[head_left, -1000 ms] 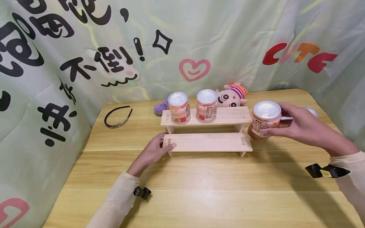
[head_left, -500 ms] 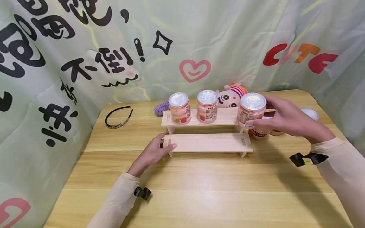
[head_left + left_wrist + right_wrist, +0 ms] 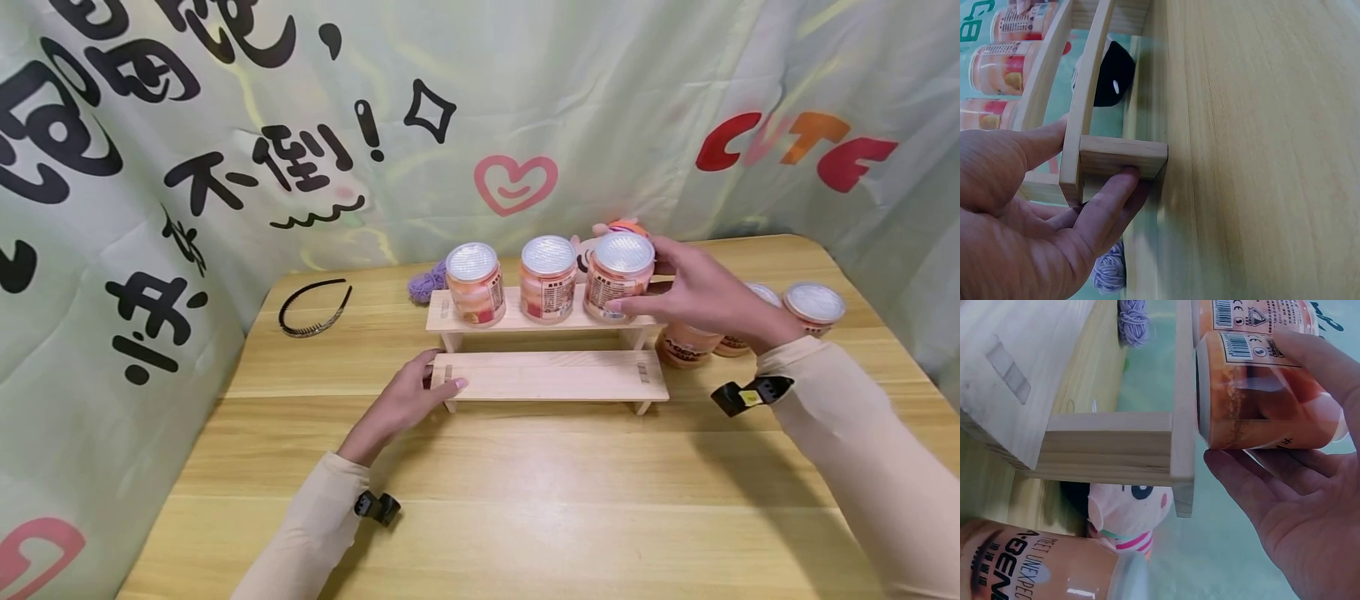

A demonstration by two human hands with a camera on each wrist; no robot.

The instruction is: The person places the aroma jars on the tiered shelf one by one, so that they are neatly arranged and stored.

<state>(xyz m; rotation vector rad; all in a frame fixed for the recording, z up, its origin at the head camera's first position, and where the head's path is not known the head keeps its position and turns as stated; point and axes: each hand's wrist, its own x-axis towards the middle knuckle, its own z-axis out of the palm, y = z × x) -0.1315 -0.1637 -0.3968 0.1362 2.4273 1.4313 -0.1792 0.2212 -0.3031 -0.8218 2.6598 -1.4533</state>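
A two-tier wooden stand has an upper board [image 3: 512, 310] behind a lower board [image 3: 551, 375]. My left hand [image 3: 405, 396] grips the left end of the lower board, its thumb on top; in the left wrist view, the fingers touch the stand's leg [image 3: 1124, 153]. Two orange-pink jars with silvery lids, a left jar [image 3: 476, 290] and a middle jar [image 3: 548, 287], stand on the upper board. To their right, my right hand [image 3: 697, 292] holds a third jar [image 3: 618, 282] upright at the board, thumb and fingers around its sides. In the right wrist view this jar [image 3: 1260, 394] has its bottom against or very near the board.
Several similar jars [image 3: 813, 307] stand on the table [image 3: 525, 500] to the right of the stand, partly behind the right forearm. Behind the stand are a plush toy [image 3: 588, 250] and purple yarn [image 3: 427, 285]. A black headband [image 3: 303, 329] lies at left.
My right hand has carried the jar leftward from above the jars at the right to the right part of the upper board. The left hand has stayed on the lower board.
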